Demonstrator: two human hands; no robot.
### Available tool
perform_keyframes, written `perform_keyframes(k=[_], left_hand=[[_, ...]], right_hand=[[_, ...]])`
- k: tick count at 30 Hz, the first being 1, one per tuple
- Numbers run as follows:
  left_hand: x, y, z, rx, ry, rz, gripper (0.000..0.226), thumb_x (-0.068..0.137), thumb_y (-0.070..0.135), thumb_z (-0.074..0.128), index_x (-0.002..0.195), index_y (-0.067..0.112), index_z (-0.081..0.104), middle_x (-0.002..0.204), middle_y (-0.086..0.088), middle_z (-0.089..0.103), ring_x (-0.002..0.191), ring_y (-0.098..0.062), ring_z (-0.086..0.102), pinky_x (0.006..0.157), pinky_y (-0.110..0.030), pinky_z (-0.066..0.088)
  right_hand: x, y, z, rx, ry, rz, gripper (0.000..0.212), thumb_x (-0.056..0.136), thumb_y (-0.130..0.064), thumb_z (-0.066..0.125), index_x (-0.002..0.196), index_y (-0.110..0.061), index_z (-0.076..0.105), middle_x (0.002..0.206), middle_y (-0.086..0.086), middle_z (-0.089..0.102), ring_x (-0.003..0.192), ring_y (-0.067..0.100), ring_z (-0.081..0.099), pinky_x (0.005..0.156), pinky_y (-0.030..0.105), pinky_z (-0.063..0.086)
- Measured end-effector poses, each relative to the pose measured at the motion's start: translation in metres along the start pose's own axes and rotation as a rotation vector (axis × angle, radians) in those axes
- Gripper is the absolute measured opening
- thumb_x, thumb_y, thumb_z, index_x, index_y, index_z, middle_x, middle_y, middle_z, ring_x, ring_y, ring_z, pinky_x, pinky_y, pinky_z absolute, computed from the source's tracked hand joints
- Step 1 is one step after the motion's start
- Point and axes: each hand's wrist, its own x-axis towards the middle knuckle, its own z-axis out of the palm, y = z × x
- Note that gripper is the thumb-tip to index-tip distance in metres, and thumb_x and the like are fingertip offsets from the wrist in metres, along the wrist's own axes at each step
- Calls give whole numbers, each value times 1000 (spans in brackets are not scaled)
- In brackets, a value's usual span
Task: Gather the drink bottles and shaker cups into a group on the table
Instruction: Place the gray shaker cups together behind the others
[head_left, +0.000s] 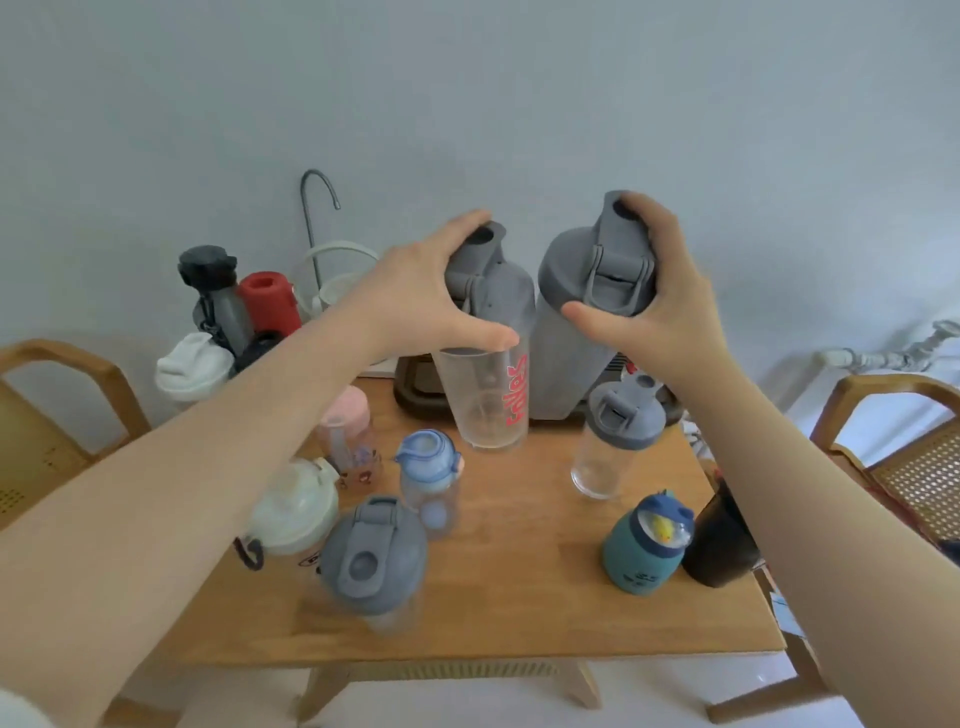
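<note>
While both hands grip grey lids, the left hand (441, 291) holds a clear shaker cup (491, 384) with unreadable red lettering and the right hand (654, 306) a grey shaker cup (571, 343), above the back of a wooden tabletop (519, 571). Small bottles stand scattered below; wooden chairs (893, 457) flank it before a pale wall (467, 78).

The grey-lidded shaker (371, 564) nearest the camera is blurred. The white-lidded cup (293, 512) and pink bottle (348, 431) are partly hidden by the left forearm. The black cup (719, 540) at the bench's (519, 597) right edge is partly covered by the right forearm.
</note>
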Motion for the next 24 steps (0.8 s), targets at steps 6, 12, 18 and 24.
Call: perform_keyframes(k=[6,12,18,24], left_hand=[[13,-36,-65,40,193,-28,94,64,33,78,141,33,24,132,9,44,106,-7,41,86,-21,33],[23,-108,-87,177,154,-82,98,63,39,77,142,32,20,137,-2,47,114,-24,51,88,-32,43],[40,-178,-91,223,53,-94,102,63,45,76,144,30,16,139,-4,46,118,-27,49,92,-40,46],[71,-218,-81,230,1,-38,108,62,50,76,145,31,9,141,-7,41,125,-29,42,99,-45,42]], right_hand=[[62,-33,51,21,-20,-51,76,60,-36,75,126,-27,39,110,-11,52,104,17,56,89,40,50],[99,-37,138,-43,-109,-54,75,58,-42,73,121,-22,38,107,-6,51,100,22,56,85,45,49],[117,-13,210,-104,-116,59,75,66,-30,78,125,-15,34,113,-4,44,109,23,51,89,41,47],[132,13,252,-80,-111,213,76,67,-29,78,125,-14,30,123,4,46,110,23,52,89,40,48]])
